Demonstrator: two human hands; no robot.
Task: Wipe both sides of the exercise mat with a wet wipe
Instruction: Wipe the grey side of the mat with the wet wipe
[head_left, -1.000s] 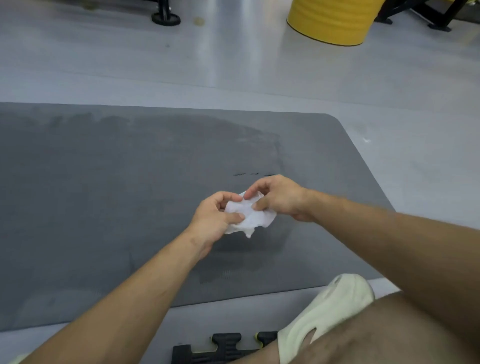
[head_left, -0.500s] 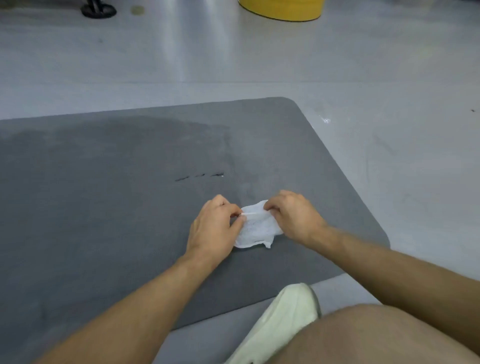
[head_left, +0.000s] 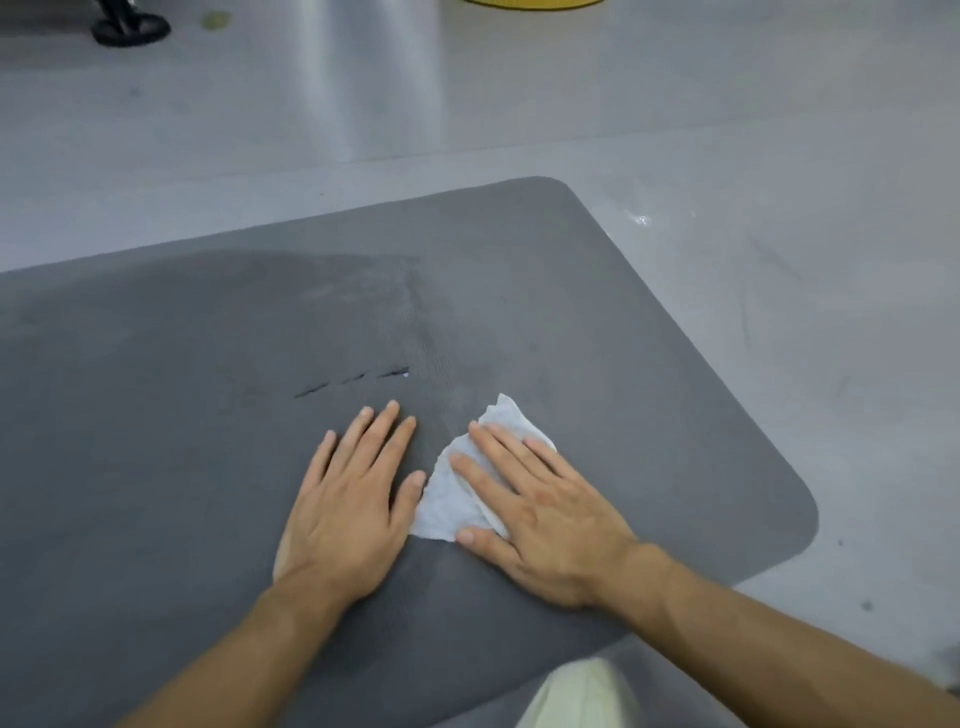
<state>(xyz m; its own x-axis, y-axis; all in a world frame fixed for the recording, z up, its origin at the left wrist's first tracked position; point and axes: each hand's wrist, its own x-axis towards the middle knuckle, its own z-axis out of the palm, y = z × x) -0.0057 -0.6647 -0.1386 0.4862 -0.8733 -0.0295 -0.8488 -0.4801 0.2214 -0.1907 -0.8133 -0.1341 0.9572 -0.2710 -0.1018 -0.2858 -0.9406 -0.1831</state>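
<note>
A dark grey exercise mat (head_left: 649, 364) lies flat on the pale floor, its rounded right end in view. A darker damp patch covers its left part, and three short dark slits (head_left: 353, 384) mark the middle. A white wet wipe (head_left: 447, 499) lies spread on the mat near the front. My right hand (head_left: 535, 504) presses flat on the wipe with straight fingers and covers its right part. My left hand (head_left: 353, 493) rests flat on the bare mat just left of the wipe, thumb tip at the wipe's edge.
Glossy grey floor (head_left: 779, 156) surrounds the mat. A black equipment foot (head_left: 130, 28) stands at the far left, and a yellow round base (head_left: 530, 2) shows at the top edge. A pale shoe (head_left: 576, 696) sits at the mat's near edge.
Both hands held the wipe up and pulled it apart between their fingertips. Now the wipe lies on the mat, my right hand is flat on it, and my left hand is flat beside it.
</note>
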